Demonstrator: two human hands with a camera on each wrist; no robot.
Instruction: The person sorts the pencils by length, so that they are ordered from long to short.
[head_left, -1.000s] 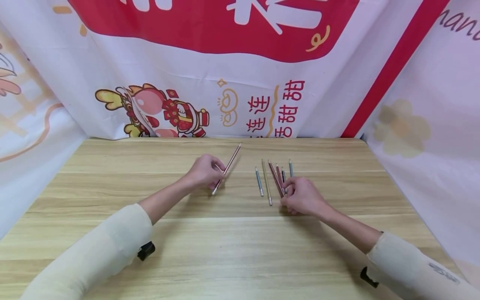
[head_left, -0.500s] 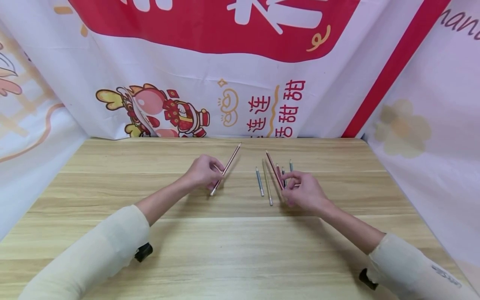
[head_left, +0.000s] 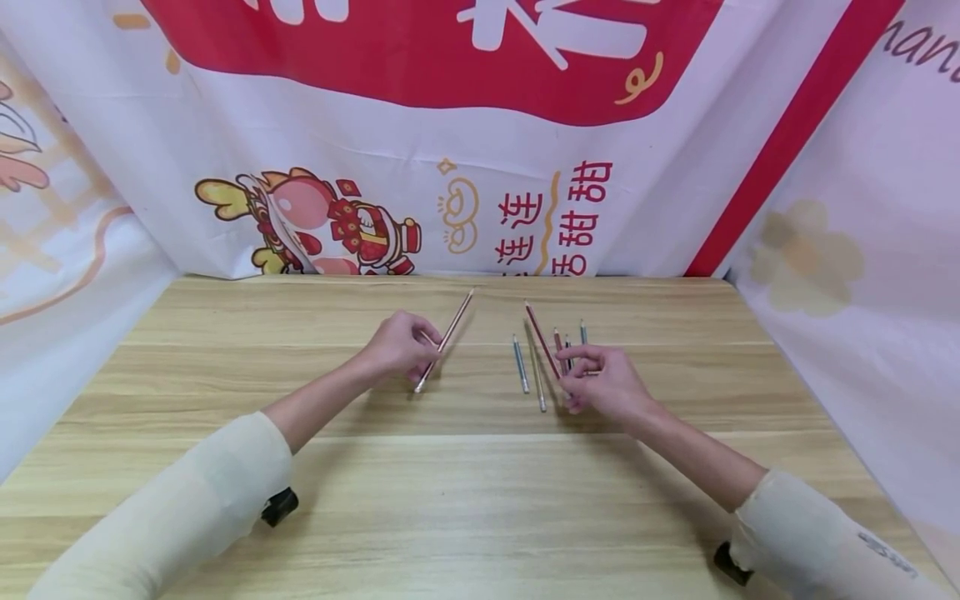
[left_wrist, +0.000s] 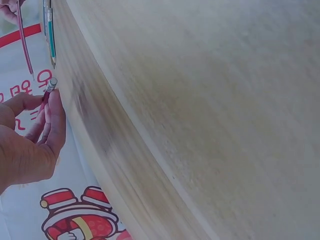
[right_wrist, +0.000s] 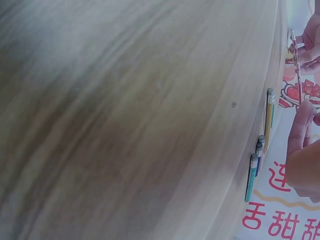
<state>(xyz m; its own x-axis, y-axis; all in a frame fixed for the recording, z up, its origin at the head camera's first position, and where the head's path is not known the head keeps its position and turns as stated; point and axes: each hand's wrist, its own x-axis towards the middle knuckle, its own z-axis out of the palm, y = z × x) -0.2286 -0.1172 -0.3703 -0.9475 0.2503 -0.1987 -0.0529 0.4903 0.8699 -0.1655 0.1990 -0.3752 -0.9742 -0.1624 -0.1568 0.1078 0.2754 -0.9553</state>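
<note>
Between thumb and fingers, my left hand [head_left: 401, 343] pinches a reddish pencil [head_left: 457, 320], its point slanting away to the right and its eraser end toward me. The metal eraser end [left_wrist: 52, 84] shows above the fingers in the left wrist view. My right hand [head_left: 609, 383] pinches a dark red pencil [head_left: 540, 333] near its rear end, its point leaning away to the left. On the table beside that hand lie a short blue pencil [head_left: 521, 364], a long yellow pencil [head_left: 540, 393], a short red pencil [head_left: 557, 340], a dark pencil [head_left: 567, 342] and a teal pencil [head_left: 583, 332], the last few partly hidden.
The wooden table [head_left: 465, 500] ends at the back against a printed white and red cloth [head_left: 420, 133]. Similar cloth hangs at the left and right sides. A black strap piece [head_left: 280, 507] shows under the left sleeve, another [head_left: 731, 564] under the right.
My right hand has lifted the dark red pencil from the group, and its point has shifted away and left. My left hand has drifted slightly left with its pencil.
</note>
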